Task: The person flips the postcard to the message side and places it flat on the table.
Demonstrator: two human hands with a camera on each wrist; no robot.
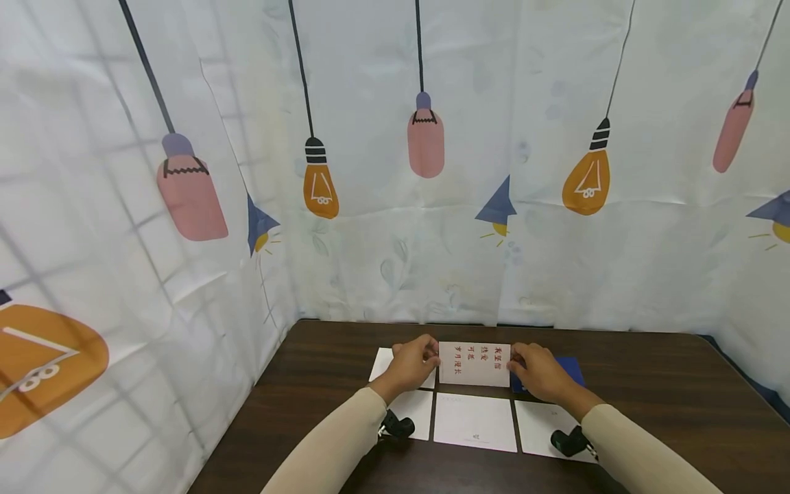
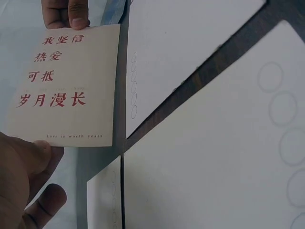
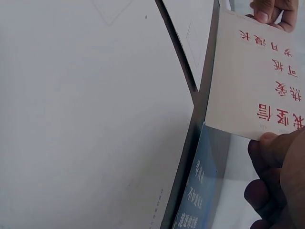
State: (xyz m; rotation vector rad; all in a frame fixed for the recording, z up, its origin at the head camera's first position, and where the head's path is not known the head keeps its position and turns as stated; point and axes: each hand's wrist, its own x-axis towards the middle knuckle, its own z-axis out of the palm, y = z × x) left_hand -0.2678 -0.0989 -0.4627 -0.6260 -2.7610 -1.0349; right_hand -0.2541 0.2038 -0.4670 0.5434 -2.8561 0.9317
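Both hands hold a white card (image 1: 474, 364) with red Chinese writing, one at each short edge. In the head view its writing lies sideways. My left hand (image 1: 412, 362) pinches the left edge between thumb and fingers, and my right hand (image 1: 540, 371) pinches the right edge. The left wrist view shows the card (image 2: 71, 86) with the line "Love is worth years" near the left thumb. A blue card (image 1: 569, 369) with white writing lies partly hidden under my right hand. Left of the held card, a white card (image 1: 382, 361) is partly covered by my left hand.
Along the near row lie a left white card (image 1: 415, 412), a middle white card (image 1: 475, 420) and a right white card (image 1: 540, 425), with narrow gaps between them. The dark wooden table (image 1: 648, 384) ends at a lamp-patterned curtain (image 1: 395, 261). Black wrist cameras hang below both sleeves.
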